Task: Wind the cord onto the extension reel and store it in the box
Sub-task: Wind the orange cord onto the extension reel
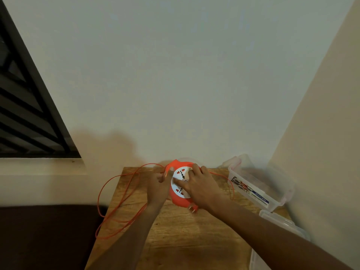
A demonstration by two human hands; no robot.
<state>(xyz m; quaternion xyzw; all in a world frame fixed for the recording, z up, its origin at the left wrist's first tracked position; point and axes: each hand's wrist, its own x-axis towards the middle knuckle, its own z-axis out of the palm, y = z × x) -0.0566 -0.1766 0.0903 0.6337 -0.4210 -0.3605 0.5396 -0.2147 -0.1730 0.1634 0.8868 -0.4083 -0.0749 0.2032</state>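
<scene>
An orange extension reel (176,200) with a white socket face lies at the back of the wooden table (185,236). My left hand (157,189) grips its left rim. My right hand (201,187) rests on the white face, fingers pressed on it. The thin orange cord (116,213) runs out from the reel in loose loops over the table's left edge, and a short stretch curves out on the right side. The plug (193,209) sticks out at the reel's near edge. A clear plastic box (261,184) stands open at the right.
The box's clear lid (282,223) lies near the table's right edge, in front of the box. Walls close in behind and to the right. A dark surface (44,236) lies left of the table, under a barred window (25,106).
</scene>
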